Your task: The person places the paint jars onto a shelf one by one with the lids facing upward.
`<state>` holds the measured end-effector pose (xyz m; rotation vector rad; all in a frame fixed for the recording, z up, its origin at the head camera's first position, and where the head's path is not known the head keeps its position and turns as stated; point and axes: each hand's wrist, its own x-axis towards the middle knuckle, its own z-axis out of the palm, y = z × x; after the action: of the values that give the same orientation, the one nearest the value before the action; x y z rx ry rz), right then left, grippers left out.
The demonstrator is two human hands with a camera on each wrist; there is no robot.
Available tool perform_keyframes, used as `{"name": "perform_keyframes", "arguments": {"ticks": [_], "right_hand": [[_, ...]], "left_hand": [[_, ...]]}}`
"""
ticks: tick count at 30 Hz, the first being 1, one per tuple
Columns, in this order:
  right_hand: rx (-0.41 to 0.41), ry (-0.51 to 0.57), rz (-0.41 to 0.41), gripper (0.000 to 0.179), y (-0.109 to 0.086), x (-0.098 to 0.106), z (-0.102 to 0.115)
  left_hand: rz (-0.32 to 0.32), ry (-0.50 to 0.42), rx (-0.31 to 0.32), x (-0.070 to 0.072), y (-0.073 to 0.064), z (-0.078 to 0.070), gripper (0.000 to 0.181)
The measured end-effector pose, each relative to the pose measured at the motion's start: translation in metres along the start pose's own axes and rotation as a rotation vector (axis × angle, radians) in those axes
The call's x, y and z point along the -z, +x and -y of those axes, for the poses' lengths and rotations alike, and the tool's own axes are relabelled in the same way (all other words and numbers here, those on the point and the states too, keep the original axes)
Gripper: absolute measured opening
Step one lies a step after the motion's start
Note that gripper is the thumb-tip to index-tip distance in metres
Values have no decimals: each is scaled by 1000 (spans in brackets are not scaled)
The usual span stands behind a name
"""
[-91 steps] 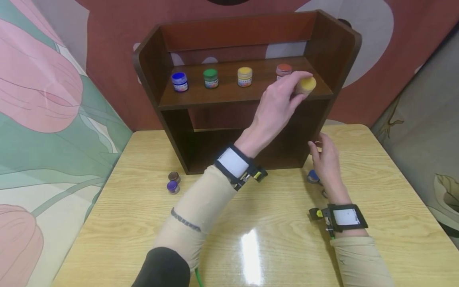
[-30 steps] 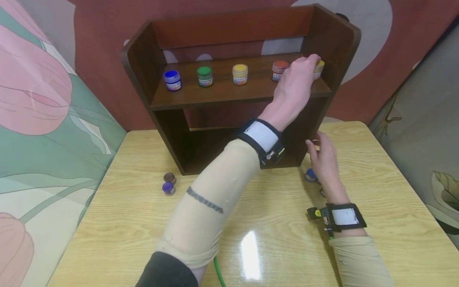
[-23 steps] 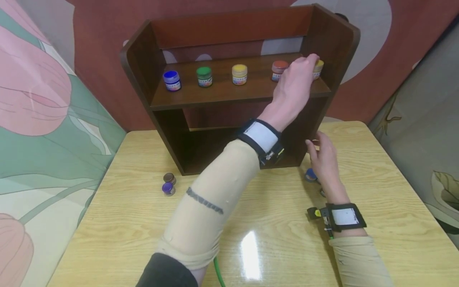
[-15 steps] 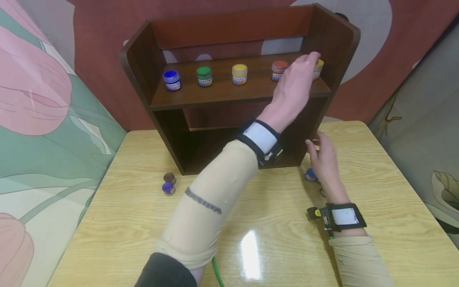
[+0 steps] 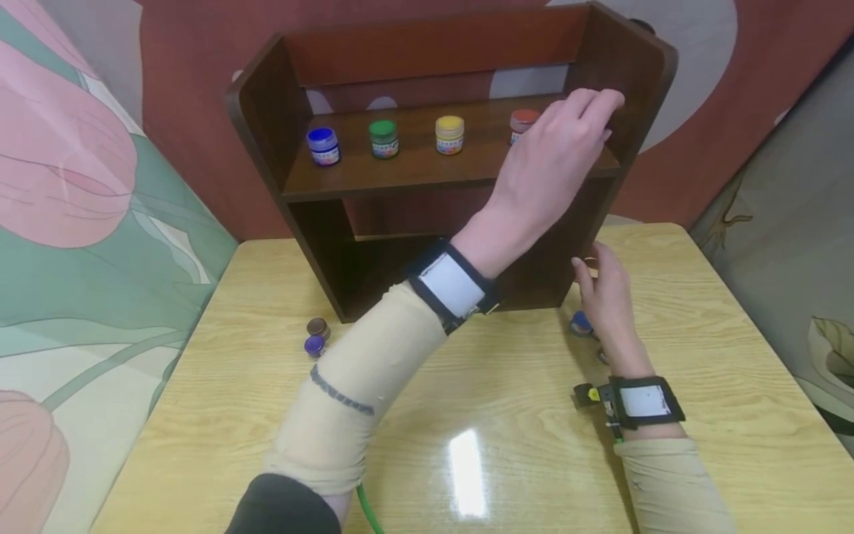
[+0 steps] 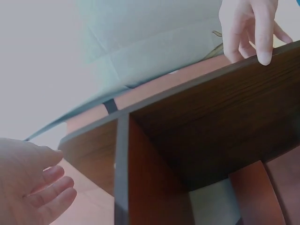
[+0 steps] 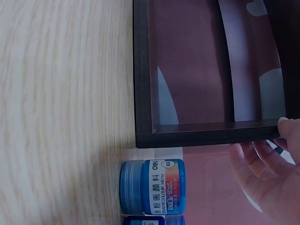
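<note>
My left hand point(image 5: 550, 159) is over the right end of the upper shelf of a dark brown wooden rack point(image 5: 400, 178). In the left wrist view the left hand's fingers point(image 6: 54, 190) are relaxed and hold nothing. It hides the yellow-lidded paint jar at that end and overlaps the red-lidded jar point(image 5: 523, 122). Left of these stand a yellow jar point(image 5: 450, 136), a green jar point(image 5: 383, 139) and a blue jar point(image 5: 324, 146). My right hand point(image 5: 608, 300) grips the rack's right side panel, thumb inside and fingers outside. A blue gouache jar point(image 7: 164, 187) is below that hand.
The rack stands at the back of a light wooden table point(image 5: 520, 415). A brown-lidded jar point(image 5: 318, 328) and a purple-lidded jar point(image 5: 315, 345) sit at its front left. A dark jar point(image 5: 603, 356) lies partly behind the right wrist. Patterned cloth point(image 5: 87, 148) hangs behind.
My left hand carried the yellow-lidded jar onto the shelf's right end, let it go, and has now drawn back toward me with fingers loosened. The right hand has stayed on the side panel.
</note>
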<state>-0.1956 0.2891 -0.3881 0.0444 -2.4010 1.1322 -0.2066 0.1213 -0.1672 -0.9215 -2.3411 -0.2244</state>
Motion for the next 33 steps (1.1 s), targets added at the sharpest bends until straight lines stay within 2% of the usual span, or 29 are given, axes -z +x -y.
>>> {"name": "perform_keyframes", "arguments": {"ticks": [7,13,17,21,30,33], "right_hand": [[-8,-7,0,39,0,0,0],[-4,-7,-1,39,1,0,1],[-8,-7,-2,39,1,0,2],[-8,-11,2,38,1,0,3],[-16,-17,8,39,0,-1,3],[-17,-21,10,39,0,-1,3]], "left_hand": [[-130,-4,-65,8,-30,3,31],[-126,-7,-81,14,-59,13,29],[-86,-62,-76,17,-76,23,25],[-22,-112,-43,23,-94,37,23],[124,-114,91,35,-139,78,18],[207,-104,161,38,-159,94,17]]}}
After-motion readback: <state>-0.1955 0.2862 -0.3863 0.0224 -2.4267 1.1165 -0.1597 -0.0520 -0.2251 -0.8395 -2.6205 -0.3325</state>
